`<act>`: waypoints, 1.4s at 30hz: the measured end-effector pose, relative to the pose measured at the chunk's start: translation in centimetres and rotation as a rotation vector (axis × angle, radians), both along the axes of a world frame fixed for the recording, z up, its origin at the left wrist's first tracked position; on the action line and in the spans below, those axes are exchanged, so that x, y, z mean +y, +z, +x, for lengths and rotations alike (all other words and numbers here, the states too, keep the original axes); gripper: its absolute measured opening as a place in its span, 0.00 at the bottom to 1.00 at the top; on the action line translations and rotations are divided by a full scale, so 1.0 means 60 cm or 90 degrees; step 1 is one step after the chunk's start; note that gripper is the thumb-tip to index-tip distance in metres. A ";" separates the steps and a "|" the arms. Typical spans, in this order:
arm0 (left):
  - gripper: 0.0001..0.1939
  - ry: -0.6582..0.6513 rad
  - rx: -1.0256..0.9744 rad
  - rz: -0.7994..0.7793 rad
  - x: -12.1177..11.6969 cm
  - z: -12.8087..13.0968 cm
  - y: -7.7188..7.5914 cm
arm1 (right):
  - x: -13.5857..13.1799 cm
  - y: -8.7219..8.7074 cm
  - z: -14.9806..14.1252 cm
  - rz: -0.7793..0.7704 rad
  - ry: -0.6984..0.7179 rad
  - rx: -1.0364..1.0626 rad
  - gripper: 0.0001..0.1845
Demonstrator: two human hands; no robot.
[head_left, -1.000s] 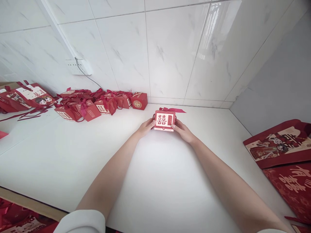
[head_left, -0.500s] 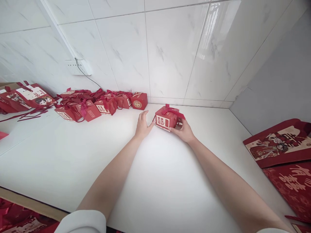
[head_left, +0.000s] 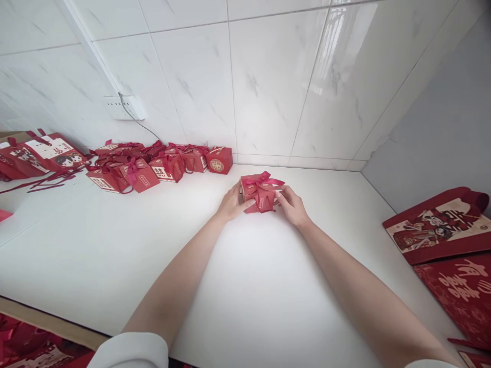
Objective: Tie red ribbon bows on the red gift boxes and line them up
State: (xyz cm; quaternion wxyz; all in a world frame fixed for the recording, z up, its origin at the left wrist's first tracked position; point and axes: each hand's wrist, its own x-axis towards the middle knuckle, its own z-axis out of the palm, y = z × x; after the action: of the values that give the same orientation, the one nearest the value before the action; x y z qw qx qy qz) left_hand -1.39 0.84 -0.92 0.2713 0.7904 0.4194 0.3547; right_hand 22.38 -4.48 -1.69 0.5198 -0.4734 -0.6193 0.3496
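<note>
**Red gift box (head_left: 258, 198) centred on worktop (head_left: 238, 291)**

Bow (head_left: 263, 178) up, one tail pointing right; long axis unclear. Left hand (head_left: 232, 203) half-closed round it, thumb on front; right hand (head_left: 292, 205) part-curled alongside, hold unclear. Back hidden.

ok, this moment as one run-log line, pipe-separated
left hand: on red box, thumb across near face | right hand: at its right side | ribbon bow: on top | other boxes: farther left

The left sleeve (head_left: 130, 351) is plain off-white, wide and round-edged — the right sleeve (head_left: 427, 364) shows as a pale sliver.
</note>
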 end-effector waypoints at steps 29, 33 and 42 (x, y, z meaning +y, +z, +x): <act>0.29 -0.100 -0.190 -0.159 -0.017 0.009 0.037 | 0.002 0.003 -0.001 -0.089 0.123 -0.092 0.37; 0.30 -0.046 -0.155 -0.163 -0.017 0.005 0.033 | 0.004 0.001 -0.002 -0.085 0.125 -0.083 0.36; 0.32 0.018 -0.108 -0.193 -0.018 0.003 0.029 | 0.005 0.003 -0.001 -0.086 0.124 -0.082 0.37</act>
State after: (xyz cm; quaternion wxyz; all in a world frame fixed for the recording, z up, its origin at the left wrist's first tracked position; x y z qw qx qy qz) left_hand -1.23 -0.23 0.83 0.4169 0.7018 0.4546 0.3564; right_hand 22.30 -4.19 -1.54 0.4097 -0.4660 -0.6695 0.4083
